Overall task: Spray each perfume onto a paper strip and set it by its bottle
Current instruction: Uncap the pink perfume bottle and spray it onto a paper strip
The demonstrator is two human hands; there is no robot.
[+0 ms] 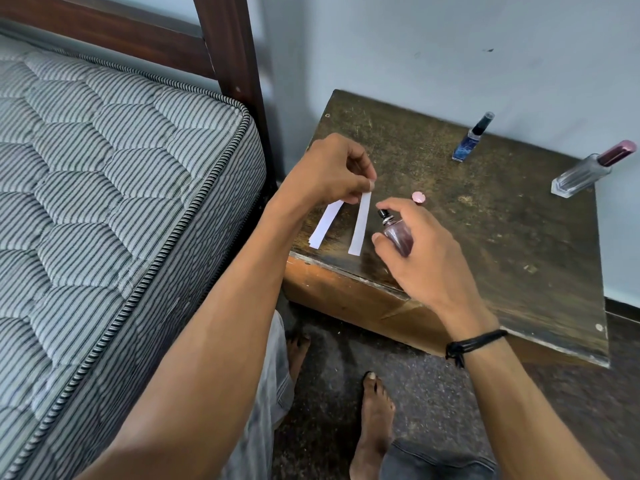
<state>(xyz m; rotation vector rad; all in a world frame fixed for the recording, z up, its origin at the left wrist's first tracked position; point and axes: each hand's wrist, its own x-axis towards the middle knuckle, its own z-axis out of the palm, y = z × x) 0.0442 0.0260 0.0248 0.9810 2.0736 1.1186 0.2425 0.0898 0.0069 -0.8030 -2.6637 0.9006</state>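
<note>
My left hand [332, 171] pinches the top end of a white paper strip [359, 223], which hangs down over the table's near left corner. Another white strip [325, 224] lies flat on the table just left of it. My right hand [420, 254] grips a small pink perfume bottle [398, 233], uncapped, with its black nozzle close to the held strip and my forefinger above the nozzle. Its pink cap [418, 197] lies on the table behind the hand. A blue bottle [472, 140] and a clear bottle with a mauve cap [588, 171] stand at the back.
The worn wooden table [502, 230] stands against a pale wall. A striped mattress [104, 174] and dark bed post [232, 53] are close on the left. My bare feet [375, 420] are on the dark floor below the table's front edge.
</note>
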